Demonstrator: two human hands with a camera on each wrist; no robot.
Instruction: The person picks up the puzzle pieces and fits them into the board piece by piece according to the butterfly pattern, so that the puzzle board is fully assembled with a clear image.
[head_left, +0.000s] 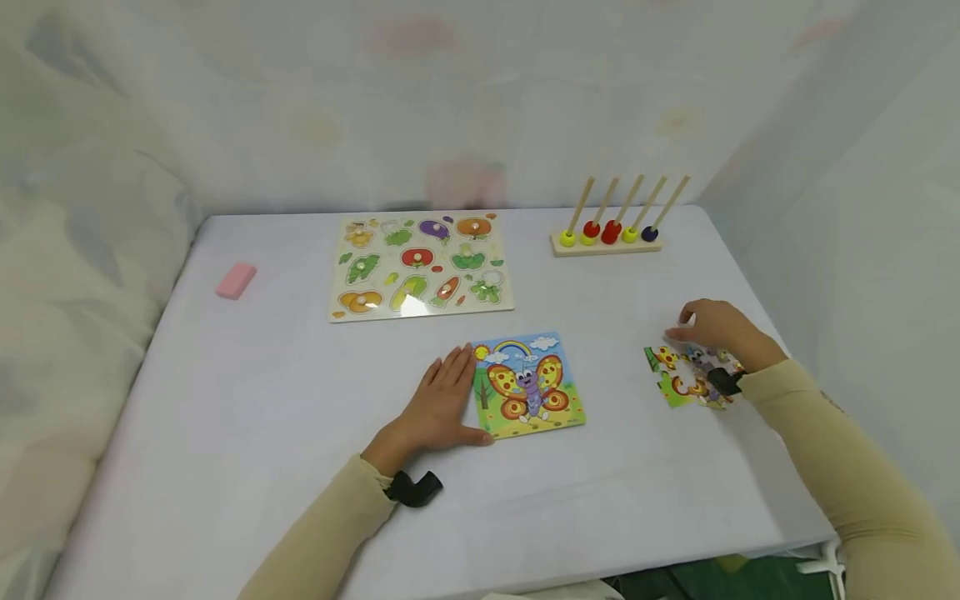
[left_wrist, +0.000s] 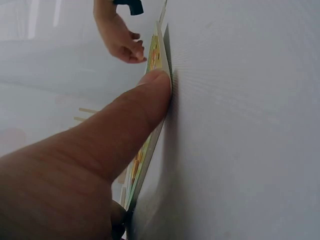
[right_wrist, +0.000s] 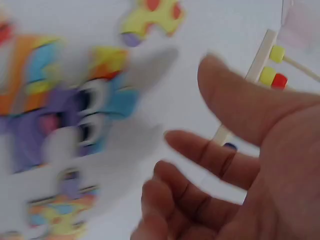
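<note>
My left hand (head_left: 440,402) lies with straight fingers along the left edge of a butterfly puzzle board (head_left: 528,385), its thumb at the lower left corner. In the left wrist view the thumb (left_wrist: 132,107) touches the board's rim. Above a group of loose jigsaw pieces (head_left: 678,383) at the right hovers my right hand (head_left: 720,325), its fingers bent a little. The right wrist view shows a gap between thumb and fingers with nothing in it. Some pieces there, such as a purple face piece (right_wrist: 60,117), are blurred; the sleeve and hand partly cover the group in the head view.
A vegetable peg puzzle (head_left: 386,304) lies toward the back of the white table (head_left: 262,417). At the back right stands a wooden bead rack (head_left: 609,248) with upright pegs and coloured beads. A pink block (head_left: 236,281) sits far left. Fabric walls border the table's back and sides.
</note>
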